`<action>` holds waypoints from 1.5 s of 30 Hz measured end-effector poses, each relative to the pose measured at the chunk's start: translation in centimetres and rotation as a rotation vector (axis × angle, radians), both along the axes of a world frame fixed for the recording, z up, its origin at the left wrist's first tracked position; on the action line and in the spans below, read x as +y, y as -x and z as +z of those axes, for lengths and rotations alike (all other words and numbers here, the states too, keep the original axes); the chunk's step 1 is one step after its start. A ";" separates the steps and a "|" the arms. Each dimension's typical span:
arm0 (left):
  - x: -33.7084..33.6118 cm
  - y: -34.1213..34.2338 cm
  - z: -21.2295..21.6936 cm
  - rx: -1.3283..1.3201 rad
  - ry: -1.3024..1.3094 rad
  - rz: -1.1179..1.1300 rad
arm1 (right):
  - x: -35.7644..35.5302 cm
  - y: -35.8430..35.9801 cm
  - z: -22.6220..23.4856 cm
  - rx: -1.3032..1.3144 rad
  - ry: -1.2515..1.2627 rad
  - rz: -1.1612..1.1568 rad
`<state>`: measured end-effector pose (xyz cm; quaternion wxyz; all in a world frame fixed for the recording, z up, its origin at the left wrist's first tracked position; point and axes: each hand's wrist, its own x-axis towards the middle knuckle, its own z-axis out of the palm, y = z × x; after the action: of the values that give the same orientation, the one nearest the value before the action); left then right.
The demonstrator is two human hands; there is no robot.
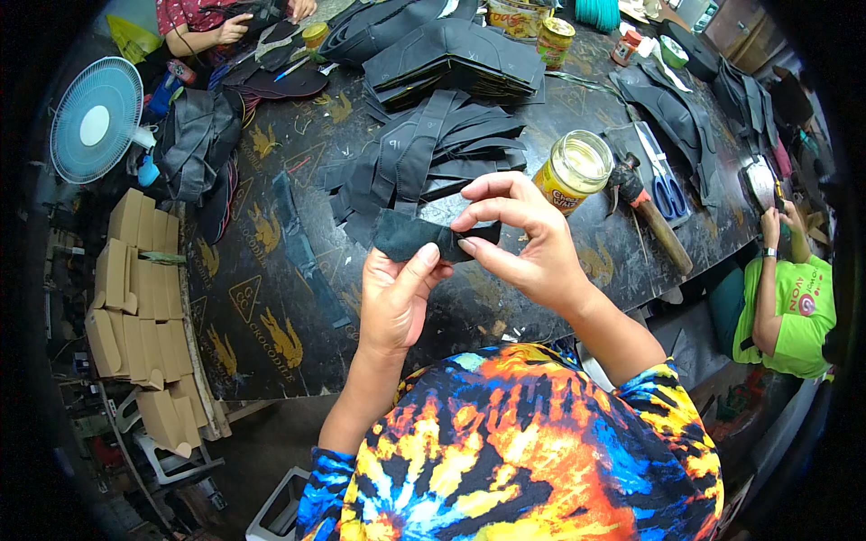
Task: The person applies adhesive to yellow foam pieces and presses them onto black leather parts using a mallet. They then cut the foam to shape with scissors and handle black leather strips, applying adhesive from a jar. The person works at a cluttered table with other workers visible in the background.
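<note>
Between my two hands is a small black piece of leather-like material (403,236), raised above the near part of the dark table. My left hand (397,302) grips its left end, thumb on top and fingers beneath. With thumb and fingertips, my right hand (523,239) pinches the right part of the piece. Just beyond my hands lies a loose pile of cut black strips and pieces (401,153). An open glass jar (577,167) with pale contents and a yellow label stands beyond my right hand.
A hammer (663,236) and blue-handled scissors (667,189) lie right of the jar. Stacked black panels (451,63) rise at the back. A fan (96,122) and tan cardboard boxes (144,307) are at left. A co-worker in a green shirt (794,307) works at right, another person (212,32) at far left.
</note>
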<state>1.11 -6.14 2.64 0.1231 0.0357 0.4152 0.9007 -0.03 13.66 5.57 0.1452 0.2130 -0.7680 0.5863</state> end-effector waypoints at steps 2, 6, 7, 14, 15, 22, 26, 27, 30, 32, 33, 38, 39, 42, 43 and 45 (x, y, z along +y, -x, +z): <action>0.0 0.0 0.1 -0.025 0.000 0.018 | -0.1 -0.1 0.1 0.229 -0.243 -0.128; -0.1 0.2 0.0 -0.031 -0.008 0.053 | -0.3 -0.3 0.4 0.449 -0.473 -0.200; -0.1 0.2 -0.1 -0.029 -0.007 0.056 | -0.4 -0.3 0.5 0.473 -0.497 -0.183; -0.9 0.5 -0.2 -0.026 0.010 0.103 | 0.0 0.1 1.3 0.172 -0.166 -0.022; -1.0 0.6 -0.2 -0.026 0.007 0.108 | -0.2 0.2 1.1 0.239 -0.280 -0.101; -2.8 0.2 2.1 -0.016 0.126 0.341 | -2.1 -0.1 0.2 0.282 -0.268 0.132; -11.3 2.8 4.8 0.148 0.642 0.490 | -2.0 -0.3 0.2 0.076 -0.126 0.126; -13.4 3.7 4.7 0.229 0.600 0.502 | -1.9 -0.3 0.1 0.069 -0.127 0.118; -19.7 5.9 3.5 0.215 0.626 0.297 | -1.6 -0.4 -0.1 0.039 -0.146 0.096; -21.3 5.7 0.8 -0.045 0.726 0.345 | -1.3 -0.6 -0.3 0.046 -0.158 0.086; -22.1 5.2 -0.2 -0.196 0.816 0.313 | -1.1 -0.7 -0.3 0.053 -0.166 0.080; -22.3 2.9 -3.0 -0.280 1.282 0.392 | 1.7 -1.8 0.8 0.008 -0.181 -0.004; -21.9 2.8 -2.7 -0.223 1.385 0.422 | 2.5 -2.0 1.2 0.015 -0.199 -0.042; -19.6 4.3 -0.4 0.129 1.889 0.718 | 5.0 -1.9 2.7 0.135 -0.318 -0.240; -18.2 5.3 0.5 0.170 1.786 0.786 | 5.8 -1.5 3.1 0.242 -0.381 -0.330; -14.3 7.8 1.5 0.530 1.443 0.776 | 7.4 -1.1 3.7 0.246 -0.461 -0.495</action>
<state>-6.74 -20.40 4.11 -0.3019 0.0132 0.8839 0.3569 1.10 21.06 9.28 0.3224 0.1169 -0.8850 0.3149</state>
